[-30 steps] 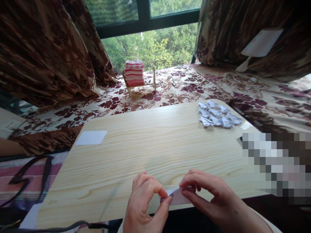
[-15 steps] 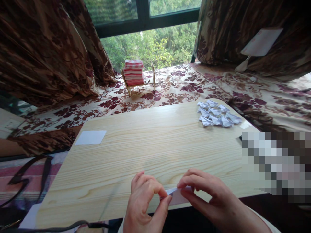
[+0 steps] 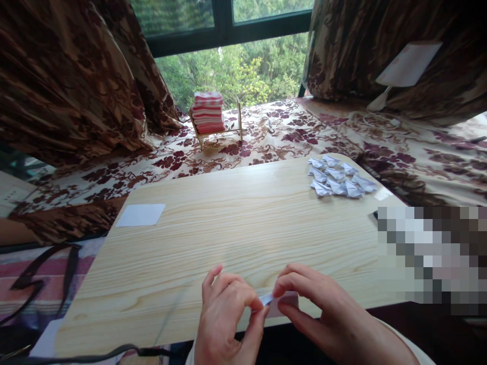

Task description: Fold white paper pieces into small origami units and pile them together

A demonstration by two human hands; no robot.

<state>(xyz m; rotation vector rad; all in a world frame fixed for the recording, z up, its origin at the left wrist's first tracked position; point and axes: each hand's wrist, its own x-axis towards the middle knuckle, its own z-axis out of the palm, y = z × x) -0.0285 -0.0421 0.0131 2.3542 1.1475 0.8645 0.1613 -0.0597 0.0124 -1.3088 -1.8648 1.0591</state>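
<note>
At the table's near edge, a small folded piece of white paper (image 3: 283, 303) is held between my two hands. My left hand (image 3: 230, 319) pinches its left end between thumb and forefinger. On the other side, my right hand (image 3: 319, 299) has its fingertips on the fold at the top, with the thumb just below. Part of the paper is hidden behind my fingers. Several folded white paper pieces (image 3: 337, 175) lie grouped at the far right corner of the table.
A flat white paper sheet (image 3: 140, 215) lies at the left of the wooden table (image 3: 213, 228). Beyond stands a small rack with folded pink-and-white cloths (image 3: 208, 112). A white lamp (image 3: 409, 63) leans at the right. A dark strap (image 3: 125, 350) runs along the near left edge.
My right fingertips have shifted slightly left along the paper's fold, closer to my left hand. The left hand keeps its pinch. The view has moved very slightly.
</note>
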